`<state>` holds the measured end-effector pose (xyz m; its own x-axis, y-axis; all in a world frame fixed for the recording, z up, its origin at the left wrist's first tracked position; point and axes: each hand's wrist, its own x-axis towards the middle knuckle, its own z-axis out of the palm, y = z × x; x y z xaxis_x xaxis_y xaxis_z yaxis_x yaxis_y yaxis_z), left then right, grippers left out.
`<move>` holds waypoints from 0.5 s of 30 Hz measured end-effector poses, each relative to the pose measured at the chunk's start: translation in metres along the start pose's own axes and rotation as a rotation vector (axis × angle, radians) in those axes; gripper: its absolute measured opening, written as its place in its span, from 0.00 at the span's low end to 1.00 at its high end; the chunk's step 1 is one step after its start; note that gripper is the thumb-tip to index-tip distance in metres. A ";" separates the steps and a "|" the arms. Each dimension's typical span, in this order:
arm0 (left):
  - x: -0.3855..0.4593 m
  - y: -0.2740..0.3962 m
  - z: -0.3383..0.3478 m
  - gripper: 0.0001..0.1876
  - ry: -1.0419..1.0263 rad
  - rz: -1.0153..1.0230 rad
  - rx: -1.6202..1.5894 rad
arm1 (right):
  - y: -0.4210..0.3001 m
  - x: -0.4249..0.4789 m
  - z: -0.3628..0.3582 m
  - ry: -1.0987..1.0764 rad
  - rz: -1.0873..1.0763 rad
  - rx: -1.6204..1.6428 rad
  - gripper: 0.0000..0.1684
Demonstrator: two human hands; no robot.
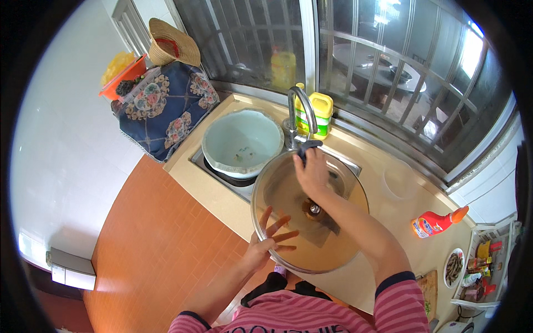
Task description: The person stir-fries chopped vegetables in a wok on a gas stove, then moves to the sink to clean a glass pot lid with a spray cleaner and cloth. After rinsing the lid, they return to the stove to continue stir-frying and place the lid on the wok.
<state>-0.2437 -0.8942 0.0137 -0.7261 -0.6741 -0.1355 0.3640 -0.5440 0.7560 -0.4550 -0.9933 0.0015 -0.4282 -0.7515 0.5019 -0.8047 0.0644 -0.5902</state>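
Observation:
A large round glass pot lid (281, 187) with a metal rim is tilted over the sink area and the counter edge. A metal screw and a brown fitting (310, 208) show at its centre. My left hand (262, 245) grips the near left rim, with its spread fingers visible through the glass. In my right hand (314, 172) is a dark cloth (307, 150), held against the far rim just below the tap (306, 106). The right hand is slightly blurred. Much of the sink (354, 168) is hidden beneath the lid.
Left of the lid sits a pale blue basin (243, 141). A yellow jug (321, 112) stands behind the tap. To the right are a red spray bottle (437, 222), a plate of brown food (454, 268), a cutting board (429, 287) and a rack (485, 266). A straw hat (175, 43) tops a cloth-covered object.

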 end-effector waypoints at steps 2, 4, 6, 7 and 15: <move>0.006 0.003 -0.003 0.51 0.009 -0.005 0.022 | -0.017 -0.007 0.013 -0.062 -0.115 0.146 0.15; 0.008 0.009 -0.005 0.45 0.084 0.034 0.011 | -0.049 -0.033 0.011 -0.176 -0.318 0.339 0.12; 0.004 0.008 -0.028 0.37 0.119 0.006 0.042 | -0.068 -0.058 -0.004 -0.429 -0.518 0.443 0.11; -0.002 0.007 -0.045 0.34 0.150 -0.003 0.058 | -0.080 -0.073 -0.024 -0.594 -0.534 0.501 0.11; 0.000 0.034 -0.032 0.48 0.040 0.050 -0.064 | -0.072 -0.001 0.005 -0.459 -0.955 0.303 0.08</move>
<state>-0.2123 -0.9288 0.0186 -0.6829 -0.7198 -0.1247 0.4367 -0.5391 0.7202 -0.3942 -1.0005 0.0402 0.5603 -0.5827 0.5887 -0.5618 -0.7896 -0.2468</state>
